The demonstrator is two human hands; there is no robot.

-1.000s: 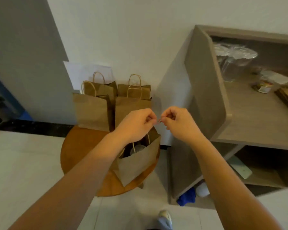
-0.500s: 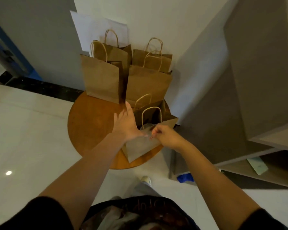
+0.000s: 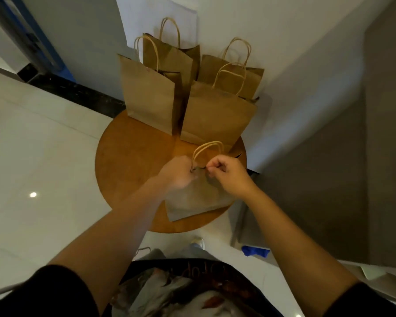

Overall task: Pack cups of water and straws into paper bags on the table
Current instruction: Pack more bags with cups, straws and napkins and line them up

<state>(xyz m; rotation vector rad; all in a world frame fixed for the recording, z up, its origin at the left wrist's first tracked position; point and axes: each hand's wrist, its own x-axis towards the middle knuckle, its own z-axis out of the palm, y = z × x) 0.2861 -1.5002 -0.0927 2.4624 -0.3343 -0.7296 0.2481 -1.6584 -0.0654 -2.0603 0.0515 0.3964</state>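
Note:
A brown paper bag [image 3: 192, 200] stands at the near edge of a round wooden table [image 3: 133, 161]. My left hand [image 3: 177, 173] grips the bag's top edge at the left foot of its handle [image 3: 207, 147]. My right hand [image 3: 229, 173] pinches the same top edge just to the right. Together the hands hold the mouth pressed together. What is inside the bag is hidden; no cup or straw shows.
Several more brown paper bags [image 3: 217, 115] stand upright at the back of the table against a white wall [image 3: 272, 30]. A grey cabinet [image 3: 329, 168] stands close on the right. White floor tiles [image 3: 32, 145] spread to the left. A blue cloth [image 3: 255, 250] lies by the cabinet's foot.
My hands came down from in front of the shelf to the near bag. The left hand went from open beside it to gripping its top, and the mouth is now pulled together.

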